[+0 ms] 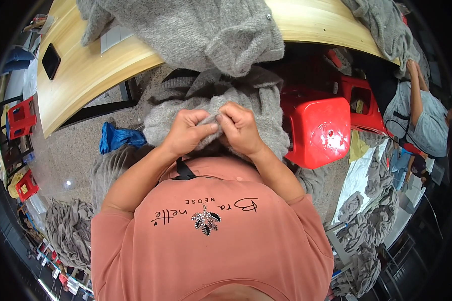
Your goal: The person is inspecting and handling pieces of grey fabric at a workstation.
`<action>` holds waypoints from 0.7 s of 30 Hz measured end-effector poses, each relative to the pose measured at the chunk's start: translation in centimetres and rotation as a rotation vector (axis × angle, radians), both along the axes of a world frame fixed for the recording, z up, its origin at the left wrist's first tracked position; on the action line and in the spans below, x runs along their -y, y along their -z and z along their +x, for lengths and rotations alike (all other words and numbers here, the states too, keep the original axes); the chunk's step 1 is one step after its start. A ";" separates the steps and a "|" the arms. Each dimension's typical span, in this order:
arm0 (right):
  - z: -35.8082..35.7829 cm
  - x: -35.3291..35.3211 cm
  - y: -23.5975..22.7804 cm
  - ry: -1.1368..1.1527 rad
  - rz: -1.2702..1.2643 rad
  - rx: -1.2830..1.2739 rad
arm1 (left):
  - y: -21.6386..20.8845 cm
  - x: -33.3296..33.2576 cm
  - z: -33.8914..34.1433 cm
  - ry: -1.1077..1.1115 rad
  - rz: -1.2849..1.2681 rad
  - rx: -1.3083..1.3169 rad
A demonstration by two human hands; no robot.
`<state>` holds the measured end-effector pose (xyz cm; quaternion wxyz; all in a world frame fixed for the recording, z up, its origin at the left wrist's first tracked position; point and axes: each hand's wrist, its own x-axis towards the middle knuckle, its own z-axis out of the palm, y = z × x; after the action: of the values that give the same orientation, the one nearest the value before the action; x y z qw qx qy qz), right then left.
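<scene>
While a gray knit garment [160, 118] is lying bunched just below the desk [75, 75], the left hand [190, 131] and right hand [240, 129] are pinching it

Between the near edge of the desk and the person's salmon shirt [226, 261], the garment is spreading in loose folds. Both hands are meeting close together over its middle, thumbs almost side by side, and are clamping one narrow fold of the knit between thumbs and curled fingers.

On the desk, straight beyond the hands, a second gray knit [186, 30] is lying heaped, its lower part hanging over the near edge. White sheets [114, 39] are showing from under its left side, and a dark phone [50, 61] is lying near the desk's left end.

Below the desk's left part, a blue cloth [118, 138] is resting near the garment. Under the right part, a glossy red stool [316, 130] is standing just beside the garment, with another red stool [359, 100] behind it. Off the desk's right end, a co-worker [422, 115] in a pale top is reaching toward a third gray knit [386, 30]; that grip is too small to tell. Well apart from the desk, a gray heap [69, 231] is lying at lower left.
</scene>
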<state>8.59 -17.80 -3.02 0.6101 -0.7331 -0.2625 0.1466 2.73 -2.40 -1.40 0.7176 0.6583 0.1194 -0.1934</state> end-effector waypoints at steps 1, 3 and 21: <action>0.2 0.1 0.0 0.005 -0.003 0.000 | -0.2 0.1 0.1 -0.116 0.018 0.010; 0.5 0.5 0.0 -0.070 -0.032 0.109 | -0.5 0.3 0.2 -0.225 0.030 0.017; 0.7 8.5 -0.8 0.127 -0.350 -0.334 | -1.8 -1.7 1.1 -0.439 -0.429 -0.207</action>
<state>9.29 -26.27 -2.22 0.5167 -0.8082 -0.0820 0.2704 3.83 -0.70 0.43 0.8487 0.4274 0.2874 -0.1205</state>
